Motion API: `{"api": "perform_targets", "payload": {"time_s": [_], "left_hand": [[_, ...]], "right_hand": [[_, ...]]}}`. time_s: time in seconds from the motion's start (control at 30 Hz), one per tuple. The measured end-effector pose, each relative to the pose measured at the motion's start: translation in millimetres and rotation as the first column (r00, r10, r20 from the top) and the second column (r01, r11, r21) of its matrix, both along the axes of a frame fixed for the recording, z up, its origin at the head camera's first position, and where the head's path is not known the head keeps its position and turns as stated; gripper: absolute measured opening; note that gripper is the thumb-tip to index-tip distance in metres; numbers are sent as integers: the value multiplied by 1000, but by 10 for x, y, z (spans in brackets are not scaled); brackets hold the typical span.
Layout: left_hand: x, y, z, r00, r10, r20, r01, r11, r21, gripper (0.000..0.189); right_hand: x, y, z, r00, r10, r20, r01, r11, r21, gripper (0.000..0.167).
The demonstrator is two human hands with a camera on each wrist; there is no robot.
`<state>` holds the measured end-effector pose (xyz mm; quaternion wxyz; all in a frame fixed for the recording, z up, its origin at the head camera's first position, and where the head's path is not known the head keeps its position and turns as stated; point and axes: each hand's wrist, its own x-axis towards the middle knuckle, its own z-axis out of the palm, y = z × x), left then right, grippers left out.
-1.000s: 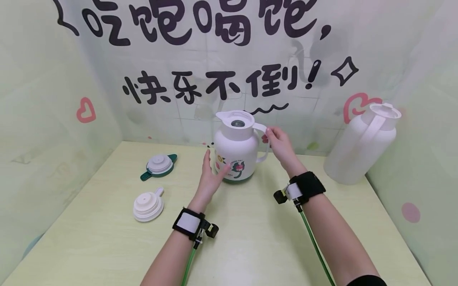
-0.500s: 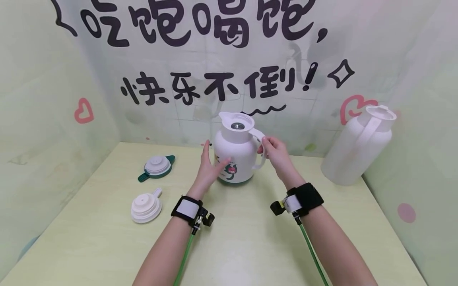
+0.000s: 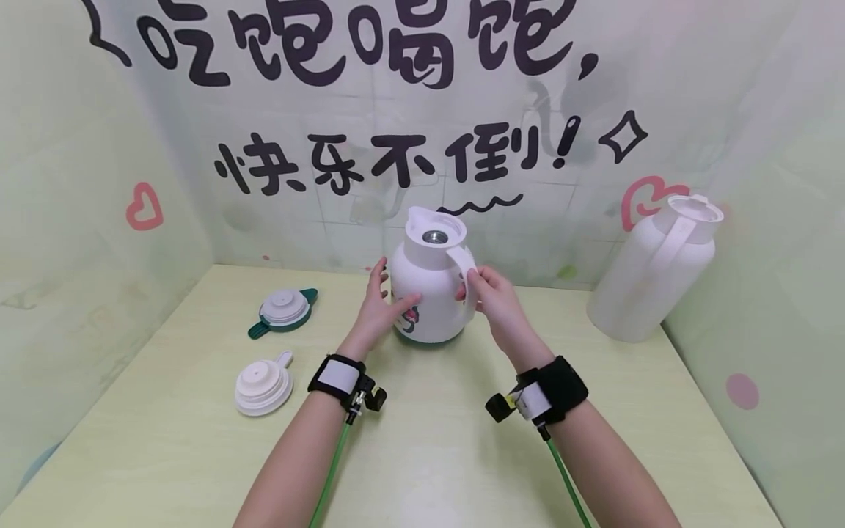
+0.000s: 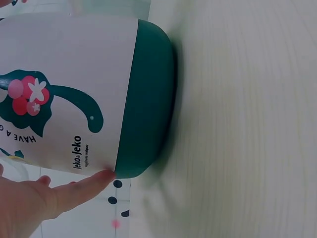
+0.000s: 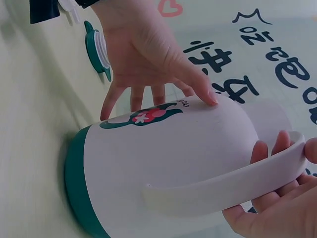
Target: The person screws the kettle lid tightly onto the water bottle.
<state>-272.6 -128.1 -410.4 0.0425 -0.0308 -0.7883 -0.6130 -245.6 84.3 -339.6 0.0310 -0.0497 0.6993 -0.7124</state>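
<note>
A white thermos jug [image 3: 429,282] with a green base stands upright on the table, its top uncovered and a round metal-rimmed mouth showing. My right hand [image 3: 498,304] grips its handle [image 5: 213,196], fingers curled round it. On the left side of the body, my left hand [image 3: 378,315] is spread, with the thumb across the front. The right wrist view shows its thumb [image 5: 200,87] and straight fingers touching the jug's side. A cartoon print [image 4: 29,96] marks the jug's wall in the left wrist view.
To the left lie a white lid with a green rim [image 3: 285,308] and an all-white lid [image 3: 264,385]. A taller white jug [image 3: 650,271] stands at the right, near the side wall. Behind is a back wall [image 3: 297,235] with large printed characters.
The jug has turned in place: its handle has swung toward me and its print has shifted left. My right hand has moved left and nearer with the handle; my left hand stays at its side.
</note>
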Motion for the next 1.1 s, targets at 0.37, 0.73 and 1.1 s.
{"api": "perform_targets", "payload": {"time_s": [0.37,0.73,1.1], "left_hand": [[6,-61,41,994,-100,45,99,995,24,96],[-4,-65,-85,990,-104,92,98,993,69,92],[-7,-58,-176,993,-90,79,84,993,81,95]], "right_hand": [[107,27,39,995,100,25,-103,972,213,40],[-7,62,-250,941,318,116,-328,942,76,70],[-48,-59,-447,967,253,28,-252,967,-23,67]]}}
